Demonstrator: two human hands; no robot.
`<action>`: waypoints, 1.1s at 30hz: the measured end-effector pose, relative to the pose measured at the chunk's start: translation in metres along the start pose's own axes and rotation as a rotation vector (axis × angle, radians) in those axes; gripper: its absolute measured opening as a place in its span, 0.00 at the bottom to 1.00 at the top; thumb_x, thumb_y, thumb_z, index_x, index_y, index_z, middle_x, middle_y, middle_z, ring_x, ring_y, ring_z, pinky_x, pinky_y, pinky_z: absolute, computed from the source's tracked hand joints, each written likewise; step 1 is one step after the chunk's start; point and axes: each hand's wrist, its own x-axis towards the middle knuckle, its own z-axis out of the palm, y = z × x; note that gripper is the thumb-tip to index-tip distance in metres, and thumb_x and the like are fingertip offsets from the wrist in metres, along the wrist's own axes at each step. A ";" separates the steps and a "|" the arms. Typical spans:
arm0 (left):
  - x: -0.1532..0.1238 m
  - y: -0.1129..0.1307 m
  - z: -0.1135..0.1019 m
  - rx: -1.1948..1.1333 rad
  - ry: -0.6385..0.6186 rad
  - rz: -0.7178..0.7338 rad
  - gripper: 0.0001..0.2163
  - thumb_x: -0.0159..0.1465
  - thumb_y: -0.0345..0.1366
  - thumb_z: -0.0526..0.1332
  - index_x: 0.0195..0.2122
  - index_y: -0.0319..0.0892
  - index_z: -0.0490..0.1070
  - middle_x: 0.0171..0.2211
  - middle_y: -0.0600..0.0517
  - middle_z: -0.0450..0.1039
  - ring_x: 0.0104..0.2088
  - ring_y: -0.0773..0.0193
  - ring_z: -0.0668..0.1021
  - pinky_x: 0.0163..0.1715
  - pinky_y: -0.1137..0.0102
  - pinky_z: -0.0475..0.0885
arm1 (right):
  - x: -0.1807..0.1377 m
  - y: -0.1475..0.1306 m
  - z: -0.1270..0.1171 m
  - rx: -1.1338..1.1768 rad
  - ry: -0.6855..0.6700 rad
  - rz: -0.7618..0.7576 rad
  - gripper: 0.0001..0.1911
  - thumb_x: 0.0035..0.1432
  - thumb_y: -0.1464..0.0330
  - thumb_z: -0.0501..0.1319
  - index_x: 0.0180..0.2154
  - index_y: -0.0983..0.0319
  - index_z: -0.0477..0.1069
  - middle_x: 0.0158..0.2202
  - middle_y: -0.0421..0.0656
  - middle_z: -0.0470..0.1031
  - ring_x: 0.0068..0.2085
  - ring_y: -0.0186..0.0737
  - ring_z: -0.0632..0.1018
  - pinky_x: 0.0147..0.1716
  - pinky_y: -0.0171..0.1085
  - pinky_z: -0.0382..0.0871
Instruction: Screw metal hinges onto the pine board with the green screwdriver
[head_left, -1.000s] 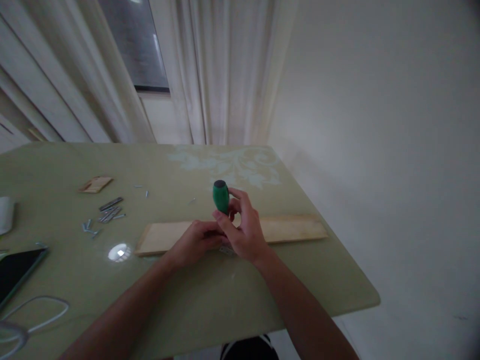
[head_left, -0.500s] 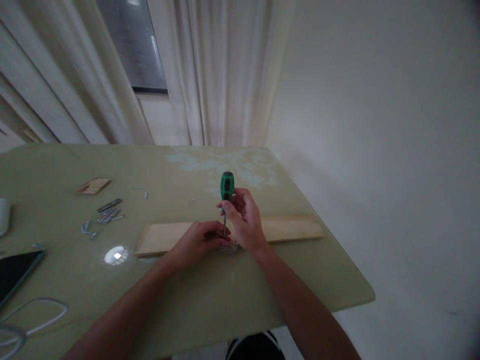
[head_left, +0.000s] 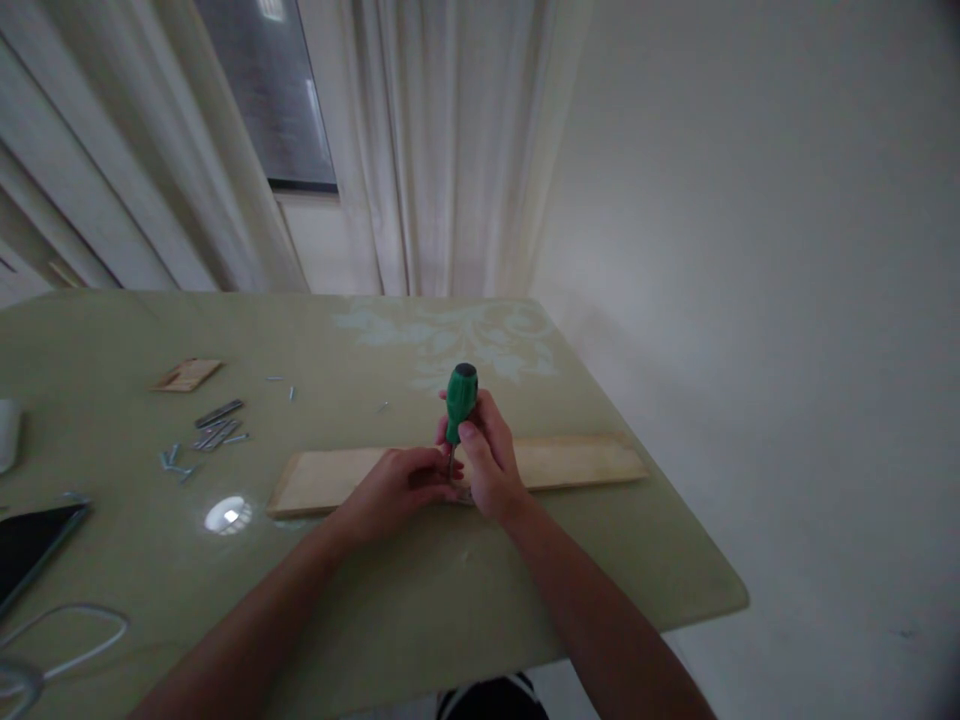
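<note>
A green-handled screwdriver (head_left: 460, 400) stands almost upright, its top leaning slightly right, over the middle of a long pale wooden board (head_left: 577, 462). My right hand (head_left: 491, 465) is closed around its handle. The fingers of my left hand (head_left: 401, 485) are pinched together beside the shaft's lower end; what they hold, if anything, is hidden. A sliver of a metal plate (head_left: 463, 497) shows under the fingers at the board's near edge. The screwdriver's tip is out of sight behind my left fingertips.
To the left lie metal strips (head_left: 217, 432), several screws (head_left: 176, 462) and a small wooden piece (head_left: 187, 374). A dark flat object (head_left: 37, 545) and a white cable (head_left: 82, 610) are at the near left. The table (head_left: 510, 610) ends beside a white wall.
My right hand has turned the screwdriver handle and shifted lower, tilting its top a little right. My left fingers now cover more of the metal plate.
</note>
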 end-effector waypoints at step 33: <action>-0.001 -0.009 -0.002 0.174 0.075 0.058 0.06 0.67 0.38 0.67 0.40 0.46 0.84 0.38 0.51 0.85 0.39 0.59 0.84 0.43 0.68 0.76 | 0.013 0.002 -0.002 0.246 0.321 0.007 0.20 0.68 0.60 0.60 0.58 0.60 0.70 0.32 0.40 0.75 0.32 0.38 0.73 0.33 0.38 0.69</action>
